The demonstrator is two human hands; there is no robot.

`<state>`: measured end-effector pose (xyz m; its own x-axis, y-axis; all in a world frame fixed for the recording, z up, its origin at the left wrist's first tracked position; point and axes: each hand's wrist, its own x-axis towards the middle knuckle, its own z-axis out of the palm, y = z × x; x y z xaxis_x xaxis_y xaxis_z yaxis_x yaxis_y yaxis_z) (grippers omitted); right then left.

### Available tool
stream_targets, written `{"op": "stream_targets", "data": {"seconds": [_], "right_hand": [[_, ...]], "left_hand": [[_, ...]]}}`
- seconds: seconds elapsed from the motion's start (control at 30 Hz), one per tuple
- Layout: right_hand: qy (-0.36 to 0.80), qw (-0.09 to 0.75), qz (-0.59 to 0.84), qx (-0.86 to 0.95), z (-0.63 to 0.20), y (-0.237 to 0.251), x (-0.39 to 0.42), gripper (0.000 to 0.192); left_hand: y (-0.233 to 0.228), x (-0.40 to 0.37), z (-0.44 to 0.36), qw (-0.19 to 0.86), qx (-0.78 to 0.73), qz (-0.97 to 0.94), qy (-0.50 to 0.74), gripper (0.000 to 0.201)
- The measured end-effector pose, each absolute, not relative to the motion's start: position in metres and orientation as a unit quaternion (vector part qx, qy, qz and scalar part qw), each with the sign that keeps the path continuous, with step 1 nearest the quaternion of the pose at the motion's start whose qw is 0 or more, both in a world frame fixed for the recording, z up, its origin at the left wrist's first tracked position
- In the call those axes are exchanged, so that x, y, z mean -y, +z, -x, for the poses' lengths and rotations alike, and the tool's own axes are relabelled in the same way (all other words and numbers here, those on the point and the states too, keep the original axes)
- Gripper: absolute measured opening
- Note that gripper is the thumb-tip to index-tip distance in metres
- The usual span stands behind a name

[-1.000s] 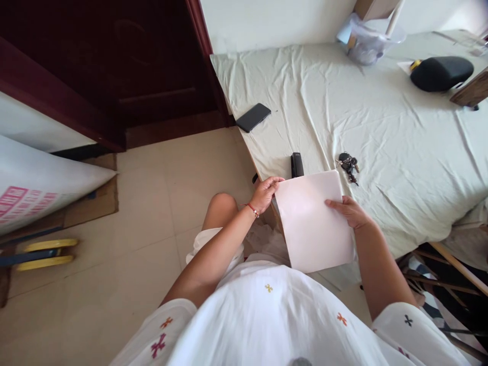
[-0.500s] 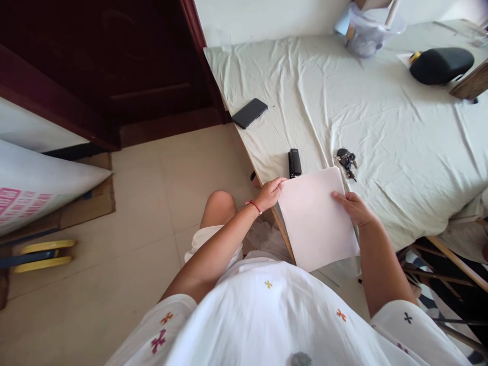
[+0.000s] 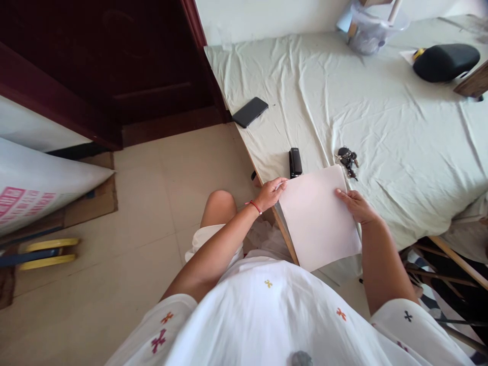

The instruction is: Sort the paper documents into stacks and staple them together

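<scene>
Well, white paper (image 3: 318, 226) lies across the edge of the cloth-covered bench (image 3: 385, 122), both hands upon it. Around its middle, the left hand (image 3: 271, 194) sits at ten o'clock, its grip pinching the corner; the right hand (image 3: 356, 206), at two o'clock, pinches the side with its thumb on top. A black stapler (image 3: 295, 162) is at eleven o'clock, just beside the paper, a smartphone (image 3: 250, 112) farther out that way; keys (image 3: 347, 160) at one o'clock. From where I stand, I can't quite count the sheets.
</scene>
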<state>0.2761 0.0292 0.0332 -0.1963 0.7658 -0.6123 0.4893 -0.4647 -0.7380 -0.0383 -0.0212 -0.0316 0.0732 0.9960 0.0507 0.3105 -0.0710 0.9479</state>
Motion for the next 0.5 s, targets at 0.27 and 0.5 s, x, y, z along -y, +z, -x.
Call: {"op": "stream_targets", "data": {"seconds": [0.27, 0.5], "right_hand": [[0.583, 0.115, 0.619, 0.514, -0.275, 0.036, -0.028, 0.06], [0.591, 0.123, 0.619, 0.502, -0.295, 0.024, -0.028, 0.056]], "left_hand": [[-0.029, 0.021, 0.035, 0.443, -0.548, -0.569, 0.425, 0.033], [-0.02, 0.02, 0.039, 0.6, -0.506, -0.411, 0.464, 0.019]]}}
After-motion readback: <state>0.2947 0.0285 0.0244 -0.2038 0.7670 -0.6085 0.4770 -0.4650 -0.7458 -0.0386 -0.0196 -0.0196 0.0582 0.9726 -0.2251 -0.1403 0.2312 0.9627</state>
